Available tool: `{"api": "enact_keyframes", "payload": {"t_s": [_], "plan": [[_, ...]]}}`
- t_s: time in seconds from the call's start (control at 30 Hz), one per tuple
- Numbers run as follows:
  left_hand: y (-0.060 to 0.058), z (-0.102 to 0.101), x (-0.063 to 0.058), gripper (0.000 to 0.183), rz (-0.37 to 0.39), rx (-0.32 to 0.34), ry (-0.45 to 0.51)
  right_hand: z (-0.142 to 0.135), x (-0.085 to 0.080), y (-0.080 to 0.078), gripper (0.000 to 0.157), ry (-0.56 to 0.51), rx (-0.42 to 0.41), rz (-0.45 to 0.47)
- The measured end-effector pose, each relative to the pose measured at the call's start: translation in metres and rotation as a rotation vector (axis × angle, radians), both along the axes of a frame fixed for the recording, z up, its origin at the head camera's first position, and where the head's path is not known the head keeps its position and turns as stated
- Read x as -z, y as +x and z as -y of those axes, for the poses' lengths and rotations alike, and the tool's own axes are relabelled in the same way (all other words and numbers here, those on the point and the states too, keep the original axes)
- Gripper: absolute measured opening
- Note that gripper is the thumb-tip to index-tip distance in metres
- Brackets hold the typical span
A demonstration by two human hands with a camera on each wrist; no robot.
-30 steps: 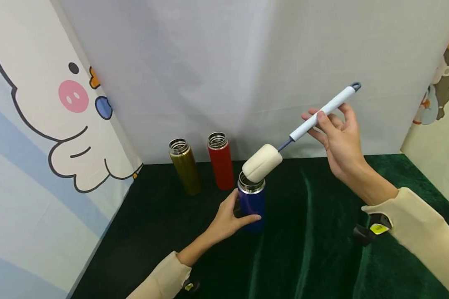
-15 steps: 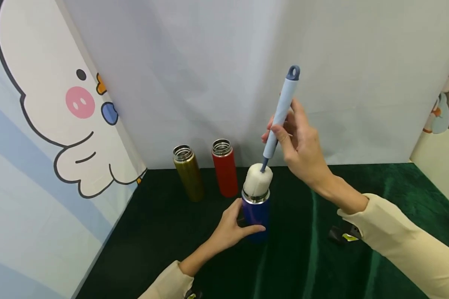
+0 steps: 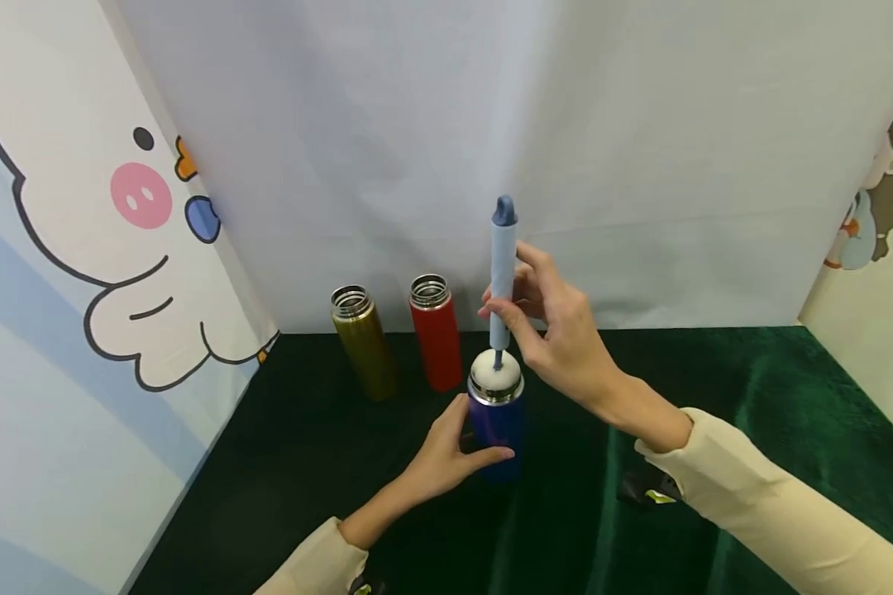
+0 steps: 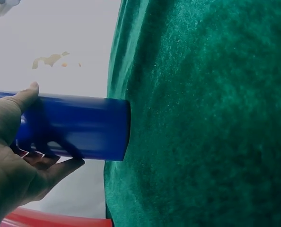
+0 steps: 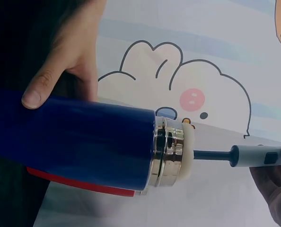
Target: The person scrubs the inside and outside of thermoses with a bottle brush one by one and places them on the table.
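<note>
A blue metal bottle point(image 3: 495, 430) with a bare steel neck stands upright on the green cloth. My left hand point(image 3: 441, 457) grips its side, thumb and fingers curled round it, as the left wrist view also shows. My right hand point(image 3: 558, 330) pinches the pale blue handle of a sponge bottle brush point(image 3: 502, 264), held nearly upright above the bottle. Most of the white sponge head point(image 5: 188, 150) is hidden inside the bottle; its rounded top shows at the mouth. The thin dark stem point(image 5: 211, 155) runs from sponge to handle.
An open gold bottle point(image 3: 366, 347) and an open red bottle point(image 3: 437, 343) stand behind and left of the blue one. Dark green velvety cloth point(image 3: 677, 372) covers the table. A pale curtain point(image 3: 387, 149) hangs behind, with cartoon-printed panels at the sides.
My right hand has moved left and tilted the brush upright. The sponge has gone from resting across the rim down into the blue bottle. My left hand keeps its grip.
</note>
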State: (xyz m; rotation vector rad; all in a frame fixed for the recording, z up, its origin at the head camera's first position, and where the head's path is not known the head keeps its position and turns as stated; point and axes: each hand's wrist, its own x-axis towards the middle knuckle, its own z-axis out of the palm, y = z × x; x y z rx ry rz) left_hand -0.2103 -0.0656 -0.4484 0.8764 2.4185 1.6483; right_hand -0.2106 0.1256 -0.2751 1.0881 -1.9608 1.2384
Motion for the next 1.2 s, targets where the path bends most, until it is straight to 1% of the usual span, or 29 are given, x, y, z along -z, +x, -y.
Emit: {"api": "enact_keyframes", "payload": {"t_s": [0.1,0.2,0.37,0.47,0.57,0.67,0.77,0.8,0.87,0.9,1.0,1.03,1.1,1.2], "plan": [[-0.003,0.004,0.0,0.076,0.006,0.004,0.001,0.001,0.0,0.002,0.057,0.007,-0.01,0.02],[-0.007,0.005,-0.001,0.076,0.015,0.022,0.006,-0.001,-0.001,0.002,0.056,0.017,-0.004,0.049],[-0.011,0.005,-0.003,0.076,0.025,0.044,0.004,-0.002,0.003,-0.002,0.052,0.036,-0.007,0.08],[-0.011,0.008,-0.003,0.078,0.017,0.06,-0.004,-0.001,0.006,-0.005,0.049,0.055,-0.014,0.129],[-0.012,0.011,-0.003,0.081,0.006,0.081,0.0,-0.002,0.018,-0.006,0.046,0.138,-0.005,0.197],[-0.014,0.015,0.0,0.089,0.004,0.122,-0.008,-0.007,0.038,-0.008,0.043,0.193,0.015,0.264],[-0.023,0.019,0.016,0.091,-0.023,0.181,-0.063,-0.017,0.054,-0.008,0.044,0.156,0.029,0.336],[-0.023,0.019,0.018,0.091,-0.021,0.188,-0.078,-0.02,0.056,-0.008,0.043,0.141,0.025,0.357],[-0.023,0.019,0.02,0.089,-0.005,0.176,-0.095,-0.026,0.057,-0.006,0.042,0.125,0.009,0.404],[-0.022,0.018,0.019,0.086,0.011,0.158,-0.097,-0.03,0.057,-0.006,0.041,0.127,0.003,0.42],[-0.01,0.015,0.005,0.083,0.073,0.077,-0.083,-0.04,0.057,-0.002,0.037,0.108,-0.021,0.467],[-0.009,0.015,0.003,0.082,0.077,0.055,-0.083,-0.044,0.056,0.0,0.037,0.089,-0.027,0.483],[-0.005,0.017,-0.001,0.081,0.066,0.016,-0.092,-0.051,0.056,0.004,0.036,0.032,-0.04,0.503],[-0.003,0.025,-0.007,0.081,0.018,-0.025,-0.108,-0.058,0.054,0.009,0.032,-0.088,-0.083,0.497]]}}
